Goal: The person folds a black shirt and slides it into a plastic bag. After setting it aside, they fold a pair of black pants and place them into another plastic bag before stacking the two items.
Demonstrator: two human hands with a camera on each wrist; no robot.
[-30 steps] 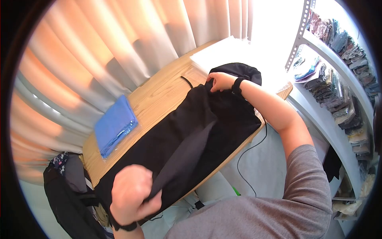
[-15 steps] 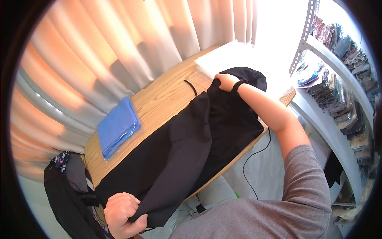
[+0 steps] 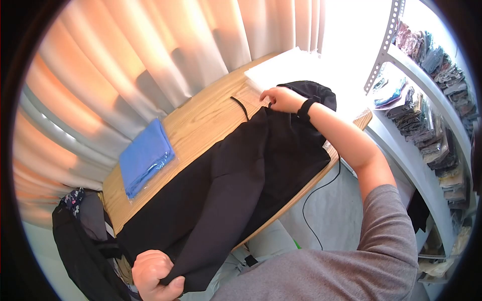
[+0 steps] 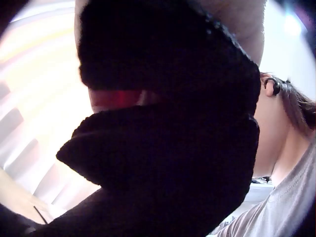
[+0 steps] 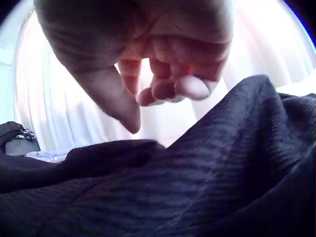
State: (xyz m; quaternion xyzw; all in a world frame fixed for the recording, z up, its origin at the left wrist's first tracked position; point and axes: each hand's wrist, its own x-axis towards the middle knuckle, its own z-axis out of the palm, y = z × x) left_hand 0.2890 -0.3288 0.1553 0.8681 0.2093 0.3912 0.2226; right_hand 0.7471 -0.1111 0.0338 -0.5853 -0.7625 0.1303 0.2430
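Note:
A black hoodie (image 3: 296, 145) lies lengthwise over the wooden table, its bunched hood at the far right end and a dark cord (image 3: 240, 108) beside it. My left hand (image 3: 153, 276) pinches the end of a sleeve (image 3: 221, 215), which stretches diagonally toward the near left. Dark cloth (image 4: 168, 168) fills most of the left wrist view and hides the fingers. Close to the hood, my right hand (image 3: 282, 99) hovers at the garment's upper edge. Its fingers are loosely bent in the right wrist view, with a gap between thumb and fingers and nothing held, above ribbed-looking black fabric (image 5: 197, 173).
A blue folded item in clear plastic (image 3: 145, 158) lies on the table (image 3: 193, 115) near the curtain (image 3: 165, 45). White sheets (image 3: 276, 65) are at the back. Shelves of bagged goods (image 3: 427, 120) stand right, a black bag (image 3: 80, 246) left. A cable (image 3: 306, 210) hangs by the table.
My left hand has moved down and toward the near left, drawing the once-twisted sleeve out smoother. My right hand gripped the cloth half a second ago; its fingers have since loosened and lifted off.

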